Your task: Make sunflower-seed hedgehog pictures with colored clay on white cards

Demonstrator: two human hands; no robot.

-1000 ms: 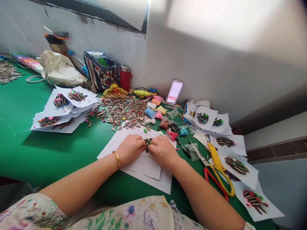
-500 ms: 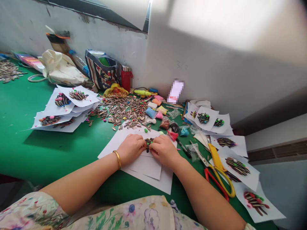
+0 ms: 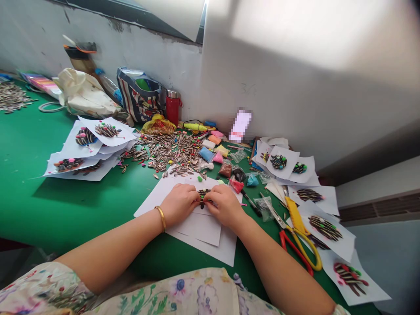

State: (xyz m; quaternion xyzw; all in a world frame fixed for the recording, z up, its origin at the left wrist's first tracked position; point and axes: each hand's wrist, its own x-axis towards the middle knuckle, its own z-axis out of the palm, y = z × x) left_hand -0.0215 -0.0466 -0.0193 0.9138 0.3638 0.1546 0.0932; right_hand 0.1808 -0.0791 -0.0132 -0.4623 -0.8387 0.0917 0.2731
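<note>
Between my two hands, a small seed hedgehog (image 3: 202, 195) with dark striped spines and green and white dots lies on white paper (image 3: 200, 229). My left hand (image 3: 180, 202) is closed against its left side, with a gold bangle on the wrist. On the other side, the curled fingers of my right hand (image 3: 226, 204) press its right edge. Both sets of fingertips partly cover it. Just beyond the hands sits a green pompom (image 3: 200, 179), and a heap of striped sunflower seeds (image 3: 177, 151) spreads behind the paper.
Finished seed pictures are stacked at left (image 3: 82, 148) and along the right (image 3: 324, 227). Scissors (image 3: 300, 238) with red and yellow handles lie right of my right forearm. Coloured clay packets (image 3: 206, 154), a red bottle (image 3: 172, 108) and a striped bag (image 3: 139, 96) stand farther back.
Almost nothing differs. The fingers of my right hand have shifted very slightly at the hedgehog's edge; my left hand stays in place.
</note>
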